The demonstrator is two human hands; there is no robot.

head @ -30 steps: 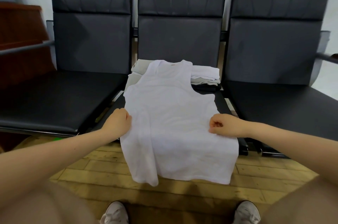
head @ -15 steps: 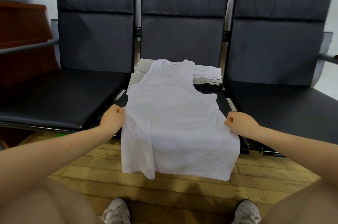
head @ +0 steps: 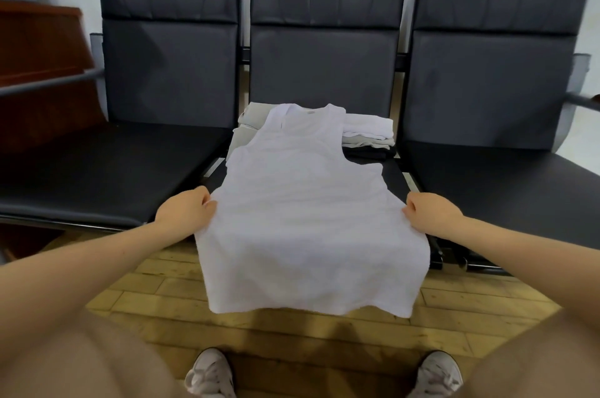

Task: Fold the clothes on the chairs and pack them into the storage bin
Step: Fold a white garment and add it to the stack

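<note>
1. A white tank top (head: 308,219) lies spread flat on the seat of the middle chair (head: 324,72) in a row of three dark padded chairs.
2. Its long axis runs from the chair back toward the person. The neck and shoulder straps point away, toward the backrest; the hem points toward the person.
3. The lower part of the tank top hangs over the front edge of the seat, with the hem dangling above the wooden floor (head: 292,332).
4. The strap end rests on top of a stack of folded clothes (head: 367,134) at the back of the same seat; white, pale grey and dark layers show at the stack's right side, and a pale folded edge shows at its left.
5. The left hand (head: 185,212) has its fingers curled onto the tank top's left side edge, gripping the fabric about midway along the garment's length.
6. The right hand (head: 431,212) does the same on the right side edge, fingers curled and pinching the cloth, roughly level with the left hand.
7. Both forearms reach in from the lower corners, and the garment lies stretched fairly smooth between the two hands.
8. The left chair (head: 162,72) and the right chair (head: 493,72) stand just beside the middle one.
9. Two light-coloured shoes (head: 211,375) show at the bottom edge, on the floor.
10. A reddish wooden piece of furniture (head: 39,72) stands left of the chairs.
</note>
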